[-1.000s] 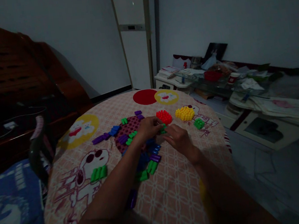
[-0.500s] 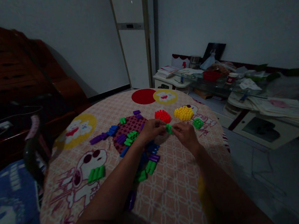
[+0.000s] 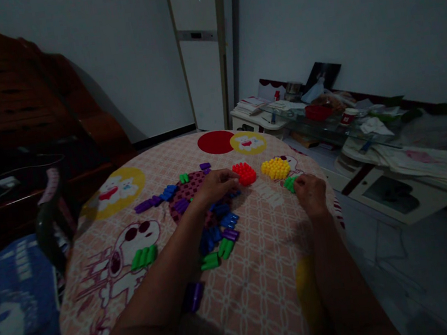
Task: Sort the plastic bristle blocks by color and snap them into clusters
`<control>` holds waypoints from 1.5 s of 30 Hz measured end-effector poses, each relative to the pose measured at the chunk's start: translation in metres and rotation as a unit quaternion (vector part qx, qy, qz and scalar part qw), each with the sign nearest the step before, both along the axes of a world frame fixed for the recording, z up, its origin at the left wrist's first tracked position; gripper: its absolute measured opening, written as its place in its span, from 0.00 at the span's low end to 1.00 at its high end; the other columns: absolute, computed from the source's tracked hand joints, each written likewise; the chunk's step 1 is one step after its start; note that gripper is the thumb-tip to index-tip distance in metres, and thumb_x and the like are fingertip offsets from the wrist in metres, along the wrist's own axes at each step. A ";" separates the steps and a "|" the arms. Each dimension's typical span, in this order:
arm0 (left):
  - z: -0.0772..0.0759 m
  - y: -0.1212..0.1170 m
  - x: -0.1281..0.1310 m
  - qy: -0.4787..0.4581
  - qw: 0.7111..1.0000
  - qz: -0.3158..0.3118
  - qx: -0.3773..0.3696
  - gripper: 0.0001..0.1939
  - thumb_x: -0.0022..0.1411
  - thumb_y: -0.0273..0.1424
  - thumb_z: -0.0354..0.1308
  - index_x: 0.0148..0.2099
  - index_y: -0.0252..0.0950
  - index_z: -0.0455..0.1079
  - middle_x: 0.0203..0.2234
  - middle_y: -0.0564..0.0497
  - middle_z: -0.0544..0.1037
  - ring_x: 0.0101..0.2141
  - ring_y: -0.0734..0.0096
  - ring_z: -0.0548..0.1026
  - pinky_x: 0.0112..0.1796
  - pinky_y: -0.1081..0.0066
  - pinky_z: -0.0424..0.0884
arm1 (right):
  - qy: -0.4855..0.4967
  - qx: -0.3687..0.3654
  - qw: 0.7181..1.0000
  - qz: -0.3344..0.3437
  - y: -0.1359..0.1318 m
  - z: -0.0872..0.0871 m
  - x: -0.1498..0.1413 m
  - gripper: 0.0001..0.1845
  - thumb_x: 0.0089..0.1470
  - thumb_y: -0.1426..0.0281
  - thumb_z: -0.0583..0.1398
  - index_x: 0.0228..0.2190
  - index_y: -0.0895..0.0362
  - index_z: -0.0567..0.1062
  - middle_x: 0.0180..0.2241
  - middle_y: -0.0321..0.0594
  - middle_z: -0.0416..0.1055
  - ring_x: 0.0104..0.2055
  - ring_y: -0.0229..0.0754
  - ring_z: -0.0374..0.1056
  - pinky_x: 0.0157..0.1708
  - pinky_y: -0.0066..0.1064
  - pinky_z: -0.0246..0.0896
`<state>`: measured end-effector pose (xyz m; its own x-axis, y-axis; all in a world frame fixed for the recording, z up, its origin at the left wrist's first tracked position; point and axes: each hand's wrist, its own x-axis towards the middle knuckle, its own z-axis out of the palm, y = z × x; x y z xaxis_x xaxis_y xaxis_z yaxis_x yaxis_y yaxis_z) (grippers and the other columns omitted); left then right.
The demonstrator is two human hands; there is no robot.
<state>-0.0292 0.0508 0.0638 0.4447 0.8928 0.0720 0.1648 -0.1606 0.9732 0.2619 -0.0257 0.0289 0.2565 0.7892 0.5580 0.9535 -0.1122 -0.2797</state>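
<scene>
My right hand [image 3: 311,193] is at the right side of the round table, its fingers closed on a green building block at the small green block cluster [image 3: 290,183]. My left hand [image 3: 218,184] hovers over the middle of the table with its fingers slightly apart and nothing visible in them. Its fingertips come close to the red block cluster [image 3: 244,173]. A yellow block cluster [image 3: 275,169] sits between the red and green ones. Beneath and around my left forearm lie loose blue blocks [image 3: 229,220], green blocks [image 3: 226,248] and purple blocks [image 3: 194,296]; some are hidden by the arm.
A patterned cloth [image 3: 260,294] covers the table. More green blocks [image 3: 143,257] lie at the left. A chair [image 3: 52,223] stands by the left edge, with a wooden bench [image 3: 1,103] behind. At the right is a glass-topped cabinet [image 3: 300,121] crowded with papers and a cup [image 3: 347,116].
My right hand has moved right, with the green piece, from the middle to the green cluster. My left hand has let go of that piece and drawn slightly back and left.
</scene>
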 end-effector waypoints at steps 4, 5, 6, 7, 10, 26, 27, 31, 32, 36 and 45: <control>0.007 0.008 -0.023 0.037 0.997 0.041 0.054 0.19 0.52 0.40 0.63 0.42 0.32 0.76 0.30 0.48 0.82 0.30 0.66 0.79 0.32 0.68 0.76 | -0.024 -0.022 0.999 -0.009 0.002 -0.004 0.003 0.11 0.50 0.74 0.55 0.23 0.59 0.77 0.28 0.46 0.76 0.30 0.42 0.66 0.32 0.32 0.53; 0.010 0.011 -0.032 0.052 0.994 0.061 0.072 0.20 0.52 0.40 0.63 0.43 0.32 0.76 0.30 0.47 0.82 0.30 0.65 0.79 0.33 0.68 0.75 | -0.026 -0.026 0.999 -0.010 0.003 -0.005 0.004 0.11 0.50 0.74 0.55 0.23 0.59 0.77 0.28 0.46 0.75 0.29 0.42 0.65 0.31 0.32 0.52; 0.013 0.013 -0.042 0.071 0.990 0.085 0.090 0.20 0.52 0.40 0.63 0.43 0.32 0.76 0.30 0.47 0.82 0.30 0.65 0.79 0.33 0.68 0.75 | -0.026 -0.028 0.999 -0.011 0.003 -0.006 0.005 0.11 0.50 0.74 0.55 0.23 0.59 0.77 0.27 0.46 0.75 0.29 0.42 0.65 0.31 0.32 0.52; 0.016 0.014 -0.052 0.098 0.984 0.107 0.106 0.19 0.52 0.39 0.62 0.43 0.32 0.76 0.31 0.47 0.82 0.30 0.64 0.79 0.33 0.68 0.75 | -0.025 -0.026 0.999 -0.012 0.002 -0.006 0.006 0.11 0.50 0.74 0.56 0.23 0.59 0.77 0.27 0.46 0.75 0.28 0.42 0.65 0.31 0.32 0.51; 0.024 0.018 -0.081 0.229 0.950 0.151 0.148 0.14 0.52 0.35 0.61 0.40 0.33 0.78 0.31 0.46 0.82 0.32 0.63 0.79 0.35 0.67 0.73 | -0.010 0.006 1.000 -0.016 0.001 -0.007 0.003 0.11 0.52 0.70 0.57 0.22 0.57 0.76 0.26 0.44 0.74 0.27 0.42 0.64 0.30 0.32 0.50; 0.016 0.019 -0.080 0.435 0.886 0.007 0.161 0.23 0.50 0.36 0.65 0.50 0.37 0.77 0.40 0.47 0.82 0.39 0.62 0.78 0.39 0.71 0.71 | 0.150 0.083 0.976 0.132 0.005 -0.009 -0.045 0.17 0.55 0.60 0.57 0.22 0.57 0.74 0.24 0.43 0.75 0.27 0.41 0.66 0.31 0.32 0.56; 0.019 0.018 -0.075 0.404 0.897 0.001 0.180 0.26 0.50 0.36 0.65 0.53 0.37 0.75 0.41 0.47 0.82 0.40 0.62 0.78 0.40 0.70 0.72 | 0.184 0.073 0.967 0.157 0.005 -0.009 -0.052 0.17 0.54 0.59 0.58 0.21 0.57 0.74 0.23 0.41 0.74 0.27 0.40 0.66 0.31 0.32 0.57; 0.025 0.002 -0.040 0.322 0.910 -0.061 0.255 0.32 0.51 0.32 0.66 0.60 0.37 0.70 0.46 0.46 0.80 0.44 0.62 0.78 0.46 0.67 0.72 | 0.348 -0.020 0.907 0.235 0.004 -0.009 -0.081 0.20 0.53 0.54 0.60 0.21 0.56 0.74 0.19 0.35 0.69 0.21 0.37 0.63 0.23 0.28 0.57; 0.024 -0.004 -0.029 0.310 0.907 -0.082 0.274 0.33 0.51 0.29 0.65 0.60 0.37 0.69 0.47 0.46 0.80 0.45 0.62 0.78 0.48 0.67 0.72 | 0.394 -0.056 0.882 0.252 0.004 -0.009 -0.086 0.21 0.53 0.53 0.60 0.21 0.56 0.74 0.18 0.34 0.69 0.19 0.35 0.62 0.21 0.27 0.56; 0.007 -0.019 0.007 0.269 0.891 -0.144 0.336 0.34 0.51 0.22 0.63 0.62 0.37 0.67 0.51 0.44 0.78 0.49 0.62 0.77 0.51 0.65 0.71 | 0.529 -0.158 0.780 0.296 0.002 -0.007 -0.095 0.23 0.49 0.50 0.62 0.19 0.56 0.72 0.16 0.34 0.68 0.13 0.32 0.59 0.12 0.24 0.47; -0.019 -0.024 0.023 0.191 0.883 -0.153 0.401 0.36 0.54 0.21 0.62 0.65 0.37 0.62 0.56 0.40 0.74 0.56 0.58 0.72 0.55 0.58 0.69 | 0.594 -0.159 0.731 0.296 0.000 0.003 -0.077 0.16 0.40 0.58 0.67 0.23 0.56 0.72 0.15 0.32 0.69 0.12 0.32 0.59 0.11 0.23 0.48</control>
<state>-0.0066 0.0272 0.0449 0.7852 0.4567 0.4181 0.2857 -0.8663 0.4097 0.1852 -0.0257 0.0314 -0.0279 0.9995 -0.0177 -0.0319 -0.0186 -0.9993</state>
